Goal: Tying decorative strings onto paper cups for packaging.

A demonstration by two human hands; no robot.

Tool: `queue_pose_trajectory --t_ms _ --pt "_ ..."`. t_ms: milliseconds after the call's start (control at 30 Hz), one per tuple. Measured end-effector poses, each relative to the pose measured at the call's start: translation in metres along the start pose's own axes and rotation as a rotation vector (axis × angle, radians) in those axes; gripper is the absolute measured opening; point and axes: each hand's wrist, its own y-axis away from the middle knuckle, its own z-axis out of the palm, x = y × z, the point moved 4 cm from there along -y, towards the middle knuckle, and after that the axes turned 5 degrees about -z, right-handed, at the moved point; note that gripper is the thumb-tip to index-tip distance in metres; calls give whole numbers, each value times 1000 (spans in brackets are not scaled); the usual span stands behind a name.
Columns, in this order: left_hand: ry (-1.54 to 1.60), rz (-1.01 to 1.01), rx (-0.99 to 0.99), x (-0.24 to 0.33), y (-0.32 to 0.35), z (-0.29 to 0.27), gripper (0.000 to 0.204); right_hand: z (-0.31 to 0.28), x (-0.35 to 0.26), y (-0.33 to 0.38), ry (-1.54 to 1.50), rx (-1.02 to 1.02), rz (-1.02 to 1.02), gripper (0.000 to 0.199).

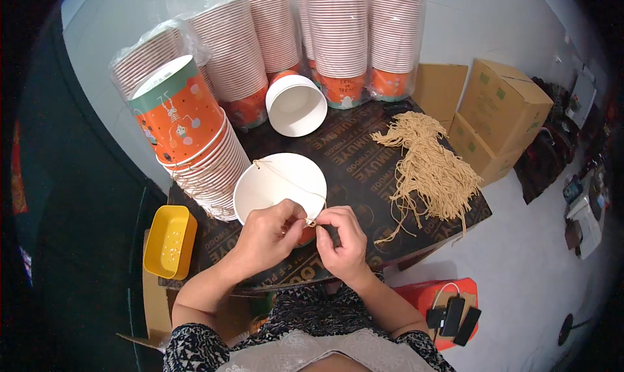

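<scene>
A paper bucket, white inside and orange outside, stands mouth up before me at the table's near side. A thin tan cord is fastened at its far left rim and crosses the mouth to the near right rim. There my left hand pinches the cord between thumb and forefinger. Close beside it, my right hand is also closed on the cord, with thumb and forefinger almost meeting the left fingertips. A small knot or loop shows between the hands. Fingers partly hide the bucket's near rim.
Left stands a tall stack of corded orange buckets, beside a yellow tray holding small white bits. Plastic-wrapped bucket stacks line the back, near a tipped bucket. Cut cords lie right; cardboard boxes stand beyond.
</scene>
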Motion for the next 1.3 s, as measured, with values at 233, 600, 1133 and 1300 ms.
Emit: queue_pose_trajectory --t_ms 233,600,1133,1300 --pt "-18 32 16 1 -1 1 6 0 3 12 -33 108 -19 26" --pt "-38 18 7 0 -1 1 7 -2 -7 6 325 16 -158 38" --pt "-41 3 -15 1 -3 1 9 -6 -5 3 252 -3 -207 28" --pt "-36 -8 -11 -1 -2 1 9 -8 -1 4 246 -34 -159 29"
